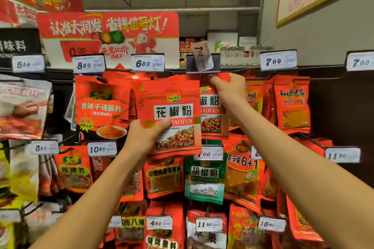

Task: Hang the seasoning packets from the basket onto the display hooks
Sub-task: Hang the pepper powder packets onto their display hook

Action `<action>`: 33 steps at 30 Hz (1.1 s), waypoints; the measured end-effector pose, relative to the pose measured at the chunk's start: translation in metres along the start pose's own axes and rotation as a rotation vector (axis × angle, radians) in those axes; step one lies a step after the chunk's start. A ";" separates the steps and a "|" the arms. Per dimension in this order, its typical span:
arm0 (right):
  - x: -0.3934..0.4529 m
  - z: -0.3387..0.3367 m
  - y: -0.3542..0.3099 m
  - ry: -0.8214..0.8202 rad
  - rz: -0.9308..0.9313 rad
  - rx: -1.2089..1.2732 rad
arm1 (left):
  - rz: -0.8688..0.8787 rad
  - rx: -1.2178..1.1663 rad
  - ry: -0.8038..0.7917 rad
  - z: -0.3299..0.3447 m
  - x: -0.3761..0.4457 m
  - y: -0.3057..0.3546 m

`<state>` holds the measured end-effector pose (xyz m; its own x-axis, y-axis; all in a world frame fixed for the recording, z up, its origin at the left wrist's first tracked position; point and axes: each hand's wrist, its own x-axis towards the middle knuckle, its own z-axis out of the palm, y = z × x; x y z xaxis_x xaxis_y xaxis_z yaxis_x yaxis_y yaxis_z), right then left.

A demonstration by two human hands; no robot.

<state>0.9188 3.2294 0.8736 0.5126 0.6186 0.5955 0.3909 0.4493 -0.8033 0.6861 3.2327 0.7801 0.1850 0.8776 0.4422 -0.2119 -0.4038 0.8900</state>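
— Left hand (pixel 145 135)?
— Clamped on a stack of red seasoning packets (pixel 174 117), thumb across the front of the top one, fingers hidden behind. Held up in front of the display, tilted slightly, overlapping the hanging rows behind.

— And the right hand (pixel 226 87)?
— Raised higher, pinched shut on the top edge of another red packet (pixel 211 115) of the same kind, just under the flipped price tag (pixel 202 55). Fingertips right at the hook (pixel 204 74) below the blue tag holder (pixel 202 63); hard to tell whether the packet's hole sits on the hook or not.

— Around them?
— Rows of hanging packets on every side. To the left, a red dipping-spice packet (pixel 101 105) under the 8.50 tag (pixel 89 65). Below the right-hand packet, a green pepper packet (pixel 204 178) behind a 7.00 tag (pixel 208 153). Further right, more red packets (pixel 291 105) under the 7.99 tag (pixel 278 60). Above, a red and white promotional sign (pixel 107 34) with a traffic light and a red mascot.

— Basket?
— Out of view. Only both bare forearms reaching up from the bottom edge of the frame.
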 end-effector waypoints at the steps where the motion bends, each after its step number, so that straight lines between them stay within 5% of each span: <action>1: 0.001 0.001 -0.002 0.000 -0.008 -0.013 | 0.000 -0.001 -0.001 0.000 0.002 -0.001; 19: 0.013 0.009 0.019 -0.024 0.006 -0.044 | 0.000 -0.040 -0.022 0.009 0.012 0.002; 33: 0.089 0.048 0.070 -0.042 0.113 -0.351 | -0.036 -0.047 -0.069 0.007 0.040 -0.013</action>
<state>0.9553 3.3468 0.8700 0.5385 0.6810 0.4963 0.5756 0.1328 -0.8069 0.7032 3.2711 0.7866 0.2584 0.8707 0.4185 -0.2485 -0.3588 0.8998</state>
